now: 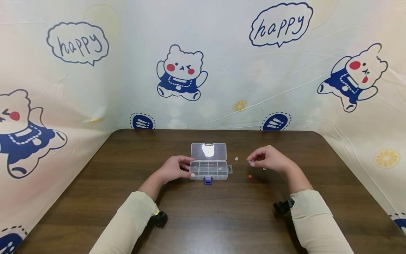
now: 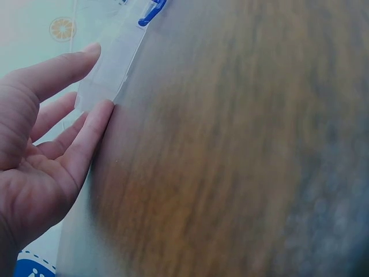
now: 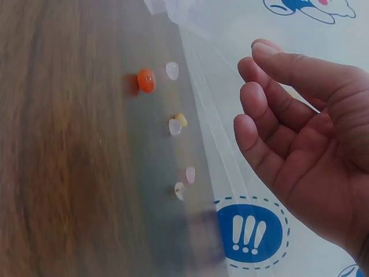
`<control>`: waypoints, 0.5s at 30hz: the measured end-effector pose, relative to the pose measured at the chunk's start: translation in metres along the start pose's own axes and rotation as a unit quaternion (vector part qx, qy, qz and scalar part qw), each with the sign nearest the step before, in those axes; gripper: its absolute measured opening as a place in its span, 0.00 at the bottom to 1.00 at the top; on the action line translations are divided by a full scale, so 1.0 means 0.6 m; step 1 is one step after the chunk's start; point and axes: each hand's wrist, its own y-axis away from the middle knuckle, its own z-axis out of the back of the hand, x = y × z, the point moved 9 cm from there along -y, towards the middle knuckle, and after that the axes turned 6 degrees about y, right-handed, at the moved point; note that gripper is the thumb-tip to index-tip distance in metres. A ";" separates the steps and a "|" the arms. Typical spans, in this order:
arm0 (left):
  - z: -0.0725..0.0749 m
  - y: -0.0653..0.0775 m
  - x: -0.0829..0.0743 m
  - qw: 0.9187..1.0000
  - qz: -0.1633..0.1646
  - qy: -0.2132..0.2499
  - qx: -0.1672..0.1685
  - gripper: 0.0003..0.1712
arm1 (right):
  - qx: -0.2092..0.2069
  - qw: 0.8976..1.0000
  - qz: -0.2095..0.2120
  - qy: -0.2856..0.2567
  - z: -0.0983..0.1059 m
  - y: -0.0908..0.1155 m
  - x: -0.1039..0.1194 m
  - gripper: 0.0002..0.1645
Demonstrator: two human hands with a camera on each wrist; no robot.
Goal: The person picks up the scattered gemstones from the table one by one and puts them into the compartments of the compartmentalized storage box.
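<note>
My left hand (image 1: 175, 167) holds the left end of a clear plastic compartment box (image 1: 197, 177), thumb at the front corner and a finger at the back. The box lies with its lid (image 1: 219, 151) raised back and a blue latch (image 1: 208, 181) in front. A small pale piece (image 1: 220, 169) lies in a right-hand compartment. To the right, my right hand (image 1: 269, 158) hovers over small stones with thumb and forefinger close together; nothing shows between them. In the right wrist view lie an orange stone (image 3: 146, 81), a white stone (image 3: 172, 71), a yellow stone (image 3: 181, 119) and a pink stone (image 3: 190, 175).
The brown wooden table (image 1: 203, 218) meets a printed cloth backdrop (image 1: 222, 106) at its back and sides. A clear hanging tab (image 1: 230, 169) sticks out from the box's right end. Each wrist wears a black camera, like the right one (image 1: 282, 206).
</note>
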 end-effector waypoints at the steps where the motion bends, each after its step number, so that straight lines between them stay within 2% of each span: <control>1: 0.000 0.000 0.000 1.000 0.001 0.001 0.000 0.35 | 0.000 1.000 -0.001 -0.003 -0.001 -0.001 0.001 0.11; 15: 0.000 -0.001 0.003 1.000 0.002 0.000 -0.001 0.35 | -0.004 1.000 -0.008 0.001 -0.007 -0.025 0.018 0.10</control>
